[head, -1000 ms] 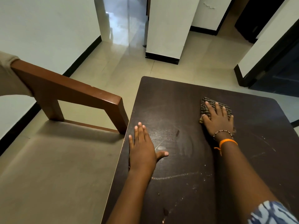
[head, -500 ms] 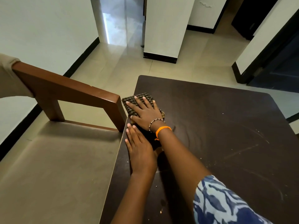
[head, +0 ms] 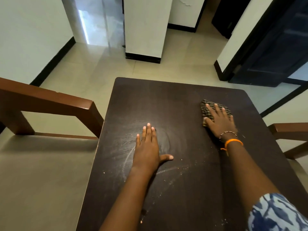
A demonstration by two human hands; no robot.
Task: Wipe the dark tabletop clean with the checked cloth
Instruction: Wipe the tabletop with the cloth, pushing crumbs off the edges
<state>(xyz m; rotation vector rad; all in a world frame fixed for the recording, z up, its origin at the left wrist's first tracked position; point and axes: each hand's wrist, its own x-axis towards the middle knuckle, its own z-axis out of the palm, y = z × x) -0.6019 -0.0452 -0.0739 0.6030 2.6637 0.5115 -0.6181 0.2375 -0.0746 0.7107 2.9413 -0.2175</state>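
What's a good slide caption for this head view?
Right hand presses cloth flat on dark tabletop; left hand braces beside crumbs.

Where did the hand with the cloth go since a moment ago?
The right hand slid the brown checked cloth from the left edge of the dark wooden tabletop across to its far right side. The left hand shifted slightly right, staying flat on the tabletop. Dust and crumbs remain near the front.
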